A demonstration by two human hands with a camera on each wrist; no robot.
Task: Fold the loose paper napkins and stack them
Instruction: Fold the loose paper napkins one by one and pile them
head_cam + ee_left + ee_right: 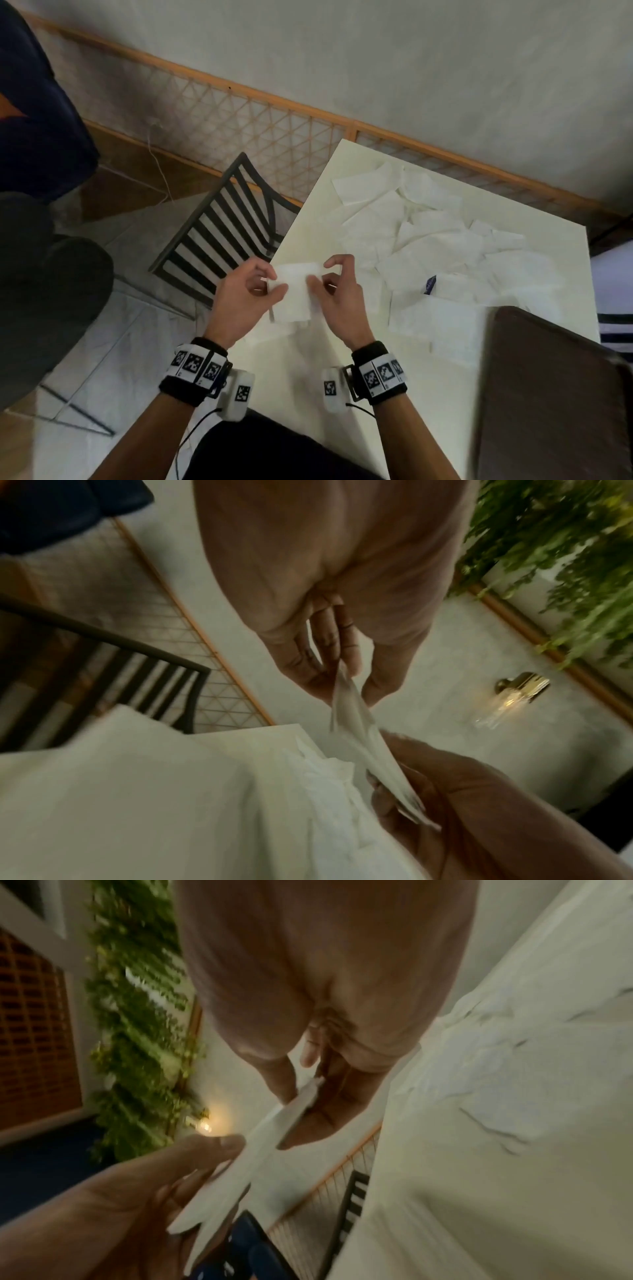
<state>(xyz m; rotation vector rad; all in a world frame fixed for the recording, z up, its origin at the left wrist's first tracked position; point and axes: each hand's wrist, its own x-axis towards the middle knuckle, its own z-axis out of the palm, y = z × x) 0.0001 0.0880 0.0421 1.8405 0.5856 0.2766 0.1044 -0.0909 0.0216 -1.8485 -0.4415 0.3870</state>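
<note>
Hands hold one white napkin [297, 291] up over the near left edge of the table [308, 219]. On its left side the left hand [245, 298] pinches the napkin between thumb and fingertips. On its right side the right hand [337, 294] pinches it the same way, so the paper stretches between them (the lower part hangs down loose). Both wrists wear black bands with black-and-white square marks. Just past the hands, more loose napkins [428, 240] lie spread over the pale table, flat and lapping over each other in a messy heap. A small dark blue thing [430, 284] peeks out among them; what it is cannot be told. A brown chair back [548, 394] stands at the near right. A black slatted chair [222, 222] sits left of the table on the tiled floor. Farther off, a wooden lattice rail [239, 106] runs along the grey wall.
</note>
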